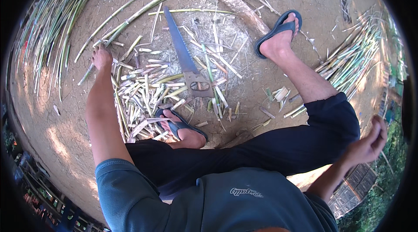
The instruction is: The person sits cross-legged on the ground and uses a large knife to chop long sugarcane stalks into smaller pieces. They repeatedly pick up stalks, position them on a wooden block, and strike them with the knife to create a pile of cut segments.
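Left grip clamped on long green woody stalk, likely steadying it; right grip empty, loosely curled; blue-bladed, wooden-handled saw lies within reach.

The left hand covers part of a long stalk, so you can't see how it holds on. The top edge cuts off the big stalk pile. Dark things far down left are too small to tell.
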